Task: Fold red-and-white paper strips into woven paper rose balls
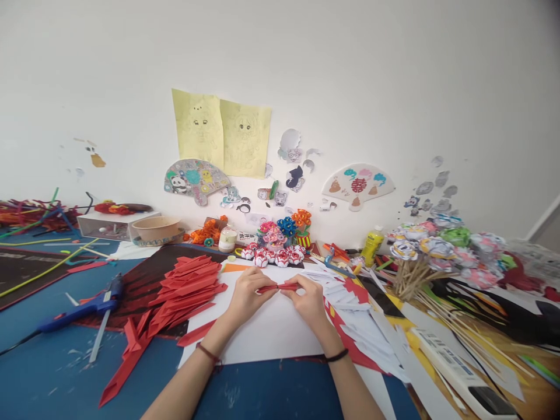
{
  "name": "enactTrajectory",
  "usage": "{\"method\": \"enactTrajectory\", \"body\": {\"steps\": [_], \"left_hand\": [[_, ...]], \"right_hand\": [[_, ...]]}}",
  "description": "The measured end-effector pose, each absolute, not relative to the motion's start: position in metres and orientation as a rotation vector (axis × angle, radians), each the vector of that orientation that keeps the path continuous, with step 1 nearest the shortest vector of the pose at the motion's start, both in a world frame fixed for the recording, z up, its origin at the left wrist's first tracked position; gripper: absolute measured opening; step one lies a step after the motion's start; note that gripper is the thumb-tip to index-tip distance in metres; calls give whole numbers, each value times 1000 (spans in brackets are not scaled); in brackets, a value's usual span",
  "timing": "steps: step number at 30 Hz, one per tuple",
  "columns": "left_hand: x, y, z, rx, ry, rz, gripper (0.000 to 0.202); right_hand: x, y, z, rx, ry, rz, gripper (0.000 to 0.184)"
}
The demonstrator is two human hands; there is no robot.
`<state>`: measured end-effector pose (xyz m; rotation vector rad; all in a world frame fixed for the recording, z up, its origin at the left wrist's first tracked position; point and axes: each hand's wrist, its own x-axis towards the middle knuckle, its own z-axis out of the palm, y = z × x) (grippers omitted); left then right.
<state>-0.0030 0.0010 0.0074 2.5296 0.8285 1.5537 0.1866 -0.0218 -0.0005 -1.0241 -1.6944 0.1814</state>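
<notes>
Between my two hands is a narrow folded strip of red paper (280,286), held level above a white sheet (266,335). My left hand (248,291) pinches its left end, with the fingers closed. At the other end, my right hand (306,294) grips it between thumb and fingers. The fingers hide part of the strip. To the left of my left hand lies a heap of folded red paper pieces (188,289). Many white paper strips (350,303) spread out to the right of my right hand.
A blue glue gun (94,306) lies at the left on the blue table. Red-and-white paper flowers (273,255) stand behind my hands. At the right are a bunch of paper flowers on sticks (431,251), a yellow bottle (371,246) and a white power strip (459,370).
</notes>
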Motion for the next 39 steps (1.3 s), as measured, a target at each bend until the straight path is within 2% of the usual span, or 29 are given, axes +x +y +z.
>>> {"method": "enactTrajectory", "body": {"steps": [6,12,17,21,26,29,32,39], "left_hand": [[-4,4,8,2534,809,1482,12],[-15,12,8,2498,927,1392,32],[-19,16,5,2438,968,1325,25],[-21,15,5,2439,969,1262,28],[-21,12,4,2468,1004,1270,19],[-14,6,1,2482,1075,1319,14],[-3,-1,-3,2506,1172,1352,18],[16,-10,-10,2748,1343,1351,11]], "right_hand": [[186,-21,-4,-1012,-1693,104,6],[190,-17,-8,-1011,-1691,77,7],[192,-15,-8,-1048,-1666,140,10],[194,-12,-11,-1084,-1619,213,15],[194,-7,-12,-1004,-1487,491,27],[191,-6,-10,-887,-1304,713,47],[185,-8,-9,-781,-1132,880,62],[168,-16,-11,-790,-1291,1075,64]]}}
